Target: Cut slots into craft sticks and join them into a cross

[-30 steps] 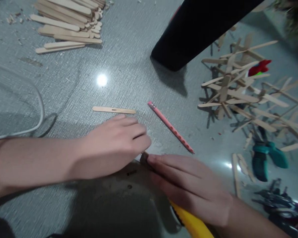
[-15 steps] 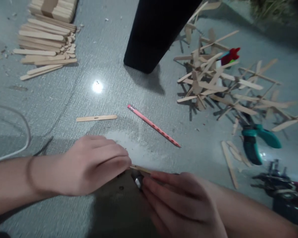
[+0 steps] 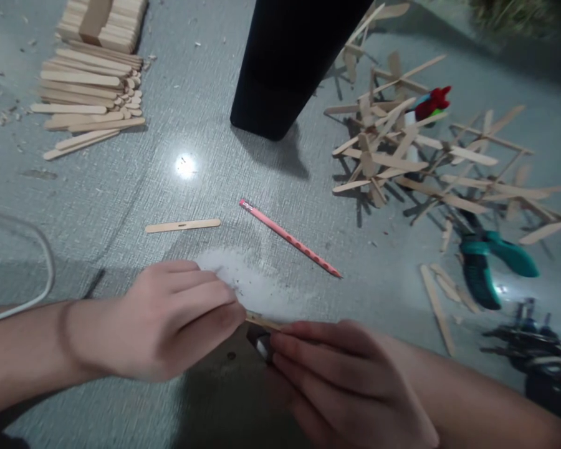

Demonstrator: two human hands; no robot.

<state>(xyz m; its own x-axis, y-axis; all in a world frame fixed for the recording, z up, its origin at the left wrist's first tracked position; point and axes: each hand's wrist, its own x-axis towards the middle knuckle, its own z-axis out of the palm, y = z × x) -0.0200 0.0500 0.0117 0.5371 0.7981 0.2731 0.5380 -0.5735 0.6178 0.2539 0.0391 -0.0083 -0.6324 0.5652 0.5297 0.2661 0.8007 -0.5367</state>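
My left hand is closed around one end of a wooden stick at the lower middle. The other end of that stick meets the fingers of my right hand, which are wrapped round a dark tool with a shiny metal part. The tool's tip lies just below the stick; most of its body is hidden. White powder covers the table beyond my hands. A single stick with a small slot and a pink pencil lie farther up.
Piled sticks lie upper left beside a cable. A black upright object stands at the top. Assembled stick crosses, green-handled pliers, loose sticks and dark tools occupy the right.
The view has shifted slightly. Both hands keep their hold on the stick and tool, with only a small movement of the tool's tip against the stick.
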